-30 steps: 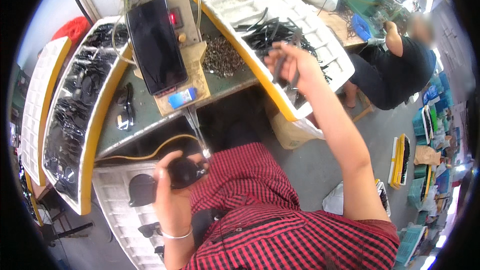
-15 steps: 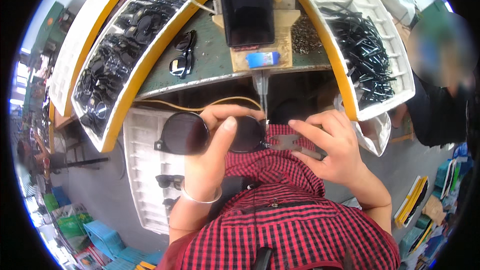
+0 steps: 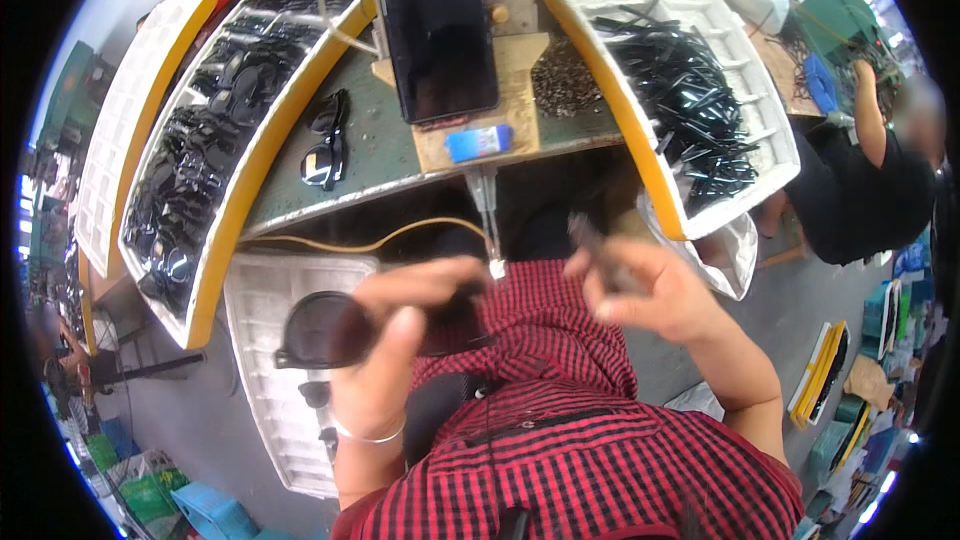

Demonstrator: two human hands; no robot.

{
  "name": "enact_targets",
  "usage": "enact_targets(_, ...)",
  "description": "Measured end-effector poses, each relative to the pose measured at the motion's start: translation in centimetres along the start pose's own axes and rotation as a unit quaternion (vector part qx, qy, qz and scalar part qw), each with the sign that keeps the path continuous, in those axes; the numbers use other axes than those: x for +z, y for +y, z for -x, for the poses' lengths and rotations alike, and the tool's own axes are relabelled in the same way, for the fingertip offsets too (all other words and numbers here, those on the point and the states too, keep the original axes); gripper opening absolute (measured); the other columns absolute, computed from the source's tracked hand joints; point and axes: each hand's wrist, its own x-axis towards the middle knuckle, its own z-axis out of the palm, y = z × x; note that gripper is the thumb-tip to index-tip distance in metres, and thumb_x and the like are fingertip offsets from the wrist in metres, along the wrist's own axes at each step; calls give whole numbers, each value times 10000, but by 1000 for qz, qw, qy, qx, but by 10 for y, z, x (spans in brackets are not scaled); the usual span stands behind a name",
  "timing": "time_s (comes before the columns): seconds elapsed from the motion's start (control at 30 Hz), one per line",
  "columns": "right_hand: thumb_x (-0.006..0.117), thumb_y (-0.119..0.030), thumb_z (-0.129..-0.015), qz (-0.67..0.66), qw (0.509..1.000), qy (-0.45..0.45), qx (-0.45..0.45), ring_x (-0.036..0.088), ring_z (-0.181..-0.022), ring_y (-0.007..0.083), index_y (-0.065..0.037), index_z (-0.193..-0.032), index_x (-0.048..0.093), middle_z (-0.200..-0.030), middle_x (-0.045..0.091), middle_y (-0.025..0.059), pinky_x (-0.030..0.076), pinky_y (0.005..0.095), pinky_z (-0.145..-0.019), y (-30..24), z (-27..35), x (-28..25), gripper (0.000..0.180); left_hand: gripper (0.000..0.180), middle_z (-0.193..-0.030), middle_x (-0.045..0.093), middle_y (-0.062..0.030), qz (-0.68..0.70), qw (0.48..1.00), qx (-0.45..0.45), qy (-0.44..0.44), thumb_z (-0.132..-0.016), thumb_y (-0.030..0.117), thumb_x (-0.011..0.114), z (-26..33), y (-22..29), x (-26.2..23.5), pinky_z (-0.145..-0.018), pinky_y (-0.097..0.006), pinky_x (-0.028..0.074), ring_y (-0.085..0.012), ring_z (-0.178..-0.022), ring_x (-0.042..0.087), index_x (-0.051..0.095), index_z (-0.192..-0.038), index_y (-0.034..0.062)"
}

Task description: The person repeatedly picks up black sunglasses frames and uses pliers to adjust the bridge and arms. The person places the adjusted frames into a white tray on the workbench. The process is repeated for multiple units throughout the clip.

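Observation:
My left hand, with a bangle at the wrist, grips a pair of dark round-lensed sunglasses across the middle. Fingers cover part of the frame, and its right-hand lens is blurred. No temple arms show on it. To the right, my right hand is closed around a small pair of pliers, jaws pointing up and away from the sunglasses. On the green bench ahead lies another pair of dark sunglasses. Below my left hand, a white tray holds a few more sunglasses.
A yellow-edged tray full of dark frames stands at left, an emptier one beyond it. Loose black temple arms fill a tray at right. A dark upright device and a blue block sit mid-bench. A co-worker sits far right.
The pliers have drawn back from the sunglasses' right end and turned upward. My left hand has moved slightly down and left with the sunglasses. The whole view has shifted a little.

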Motion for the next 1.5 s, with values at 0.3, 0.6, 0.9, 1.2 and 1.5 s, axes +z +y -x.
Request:
enact_targets(0.3, 716, -279, -804, 559, 726, 371, -150, 571, -1028, 377, -55, -1182, 596, -1068, 629, 162, 464, 457, -895, -17, -119, -79, 456, 769, -724, 571, -90, 184, 882, -410, 139, -941, 681, 339, 40, -48, -2, -583, -378, 556, -198, -614, 569, 477, -1287, 8)
enact_targets(0.6, 605, -71, -924, -60, 987, 145, -30, 565, -1059, 121, -10, -1216, 526, -1074, 607, 50, 456, 308, -937, 87, -3, 52, 308, 660, -812, 605, -72, 279, 822, -488, 92, -996, 597, 294, 46, -85, 30, -653, -361, 596, -182, -680, 603, 555, -1193, 24)
enact_targets(0.9, 529, -14, -953, -250, 960, 109, 66, 529, -697, 67, -9, -1229, 456, -907, 559, 29, 466, 224, -650, 71, 4, 84, 286, 635, -847, 612, -106, 255, 828, -492, 84, -1003, 586, 271, 45, -85, 28, -656, -413, 594, -222, -698, 619, 547, -1181, 42)
enact_targets(1.2, 520, -19, -959, -244, 961, 116, 64, 531, -690, 73, -5, -1237, 449, -917, 552, 38, 481, 230, -627, 66, 6, 85, 287, 611, -776, 608, -81, 254, 829, -487, 102, -998, 588, 305, 40, -78, 36, -588, -367, 598, -201, -608, 614, 588, -1060, 50)
enact_targets(1.5, 516, -19, -963, -268, 954, 113, 69, 539, -699, 76, 1, -1254, 418, -961, 528, 56, 489, 236, -588, 68, 7, 87, 308, 630, -760, 606, -83, 223, 847, -476, 78, -1005, 583, 274, 40, -81, 33, -574, -351, 593, -200, -602, 610, 568, -1139, 43)
